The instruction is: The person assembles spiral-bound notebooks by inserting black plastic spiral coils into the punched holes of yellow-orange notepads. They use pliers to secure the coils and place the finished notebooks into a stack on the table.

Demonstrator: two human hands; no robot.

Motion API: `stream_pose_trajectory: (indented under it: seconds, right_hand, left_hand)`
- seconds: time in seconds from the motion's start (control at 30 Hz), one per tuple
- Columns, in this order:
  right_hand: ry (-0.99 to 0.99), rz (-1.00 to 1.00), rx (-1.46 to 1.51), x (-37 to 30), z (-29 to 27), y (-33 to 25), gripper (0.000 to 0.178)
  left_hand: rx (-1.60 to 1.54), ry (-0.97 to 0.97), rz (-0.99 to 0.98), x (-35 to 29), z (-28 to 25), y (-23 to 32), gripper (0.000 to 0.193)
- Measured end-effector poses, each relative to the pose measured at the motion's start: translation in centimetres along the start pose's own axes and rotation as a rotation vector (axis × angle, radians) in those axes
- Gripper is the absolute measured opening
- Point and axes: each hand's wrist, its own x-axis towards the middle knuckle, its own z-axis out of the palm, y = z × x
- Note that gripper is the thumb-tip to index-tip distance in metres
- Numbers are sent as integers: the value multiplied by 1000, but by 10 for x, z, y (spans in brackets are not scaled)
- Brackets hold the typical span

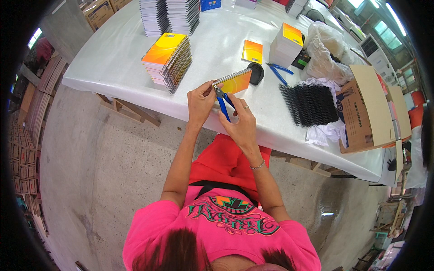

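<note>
A small yellow-orange spiral notebook is held over the table's near edge, its wire coil along the top. My left hand pinches the notebook's left end by the coil. Blue-handled wire cutters are in my right hand, fingers closed round the handles. The cutters' jaws are up against the coil's left end, close to my left fingertips; whether they grip the wire I cannot tell. Just beyond the notebook's right end lies a black oval object.
A stack of coil-bound notebooks stands left on the white table. To the right are blue pliers, a stack of unbound pads, a single orange booklet, black coils, and an open cardboard box.
</note>
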Motion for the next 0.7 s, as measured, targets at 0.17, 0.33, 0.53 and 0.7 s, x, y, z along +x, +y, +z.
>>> stream_pose_trajectory:
  seconds: [0.17, 0.33, 0.53, 0.7]
  right_hand:
    - [-165, 302, 376, -3, -3, 0, 45]
    - [-491, 840, 1456, 8, -20, 11, 43]
    - [-503, 550, 735, 19, -39, 16, 45]
    - [-159, 398, -13, 25, -71, 60, 50]
  left_hand:
    - [137, 29, 77, -3, 0, -4, 20]
    - [139, 70, 106, -8, 5, 2, 20]
    - [148, 75, 63, -6, 7, 4, 21]
    - [58, 161, -17, -1, -4, 11, 24]
